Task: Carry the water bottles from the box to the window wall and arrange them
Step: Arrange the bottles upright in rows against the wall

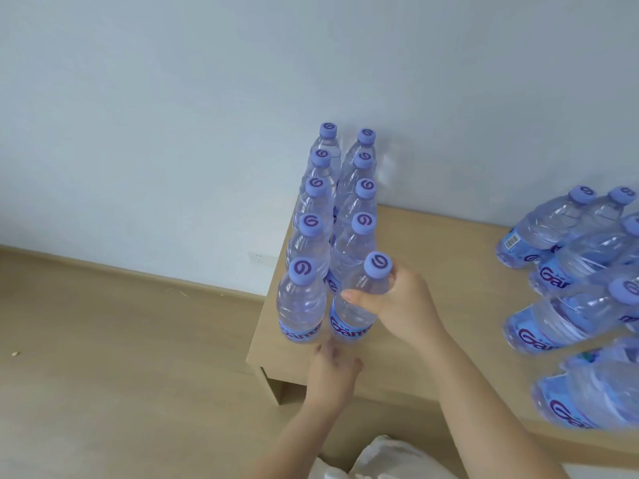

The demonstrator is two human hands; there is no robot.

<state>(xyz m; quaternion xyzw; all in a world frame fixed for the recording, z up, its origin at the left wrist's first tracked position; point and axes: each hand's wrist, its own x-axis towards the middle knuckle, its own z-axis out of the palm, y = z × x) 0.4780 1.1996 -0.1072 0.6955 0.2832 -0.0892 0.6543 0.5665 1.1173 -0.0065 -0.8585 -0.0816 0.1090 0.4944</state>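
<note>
Setting a clear plastic water bottle with purple cap [359, 299], right hand [397, 302] gripping its neck, into the near end of two upright rows [332, 209] on the pale wooden bench [432, 257]; left hand [333, 369] loosely open at the bases; loose bottles [570, 271] waiting rightward.

A light wooden table [432, 243] carries bottles — two upright rows [332, 216] left, a loose cluster [574, 288] right.
</note>
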